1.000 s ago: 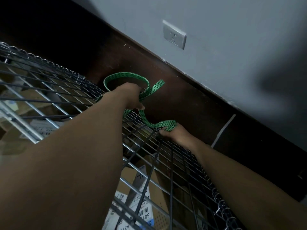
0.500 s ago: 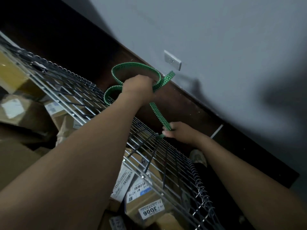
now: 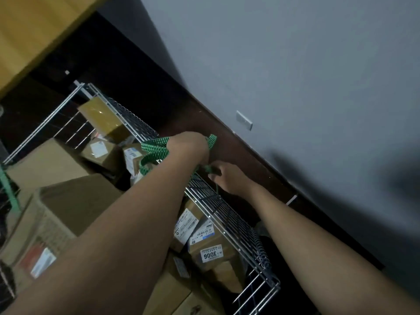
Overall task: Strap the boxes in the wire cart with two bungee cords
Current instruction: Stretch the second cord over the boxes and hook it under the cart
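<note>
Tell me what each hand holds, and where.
Left hand grips the flat green perforated bungee cord along its looped middle; right hand pinches the cord's end section at the silver wire cart's top rim.

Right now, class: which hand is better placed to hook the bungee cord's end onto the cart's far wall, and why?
Right, probably. The right hand holds the green bungee cord end against the wire cart; the left hand only holds slack loops above.
</note>
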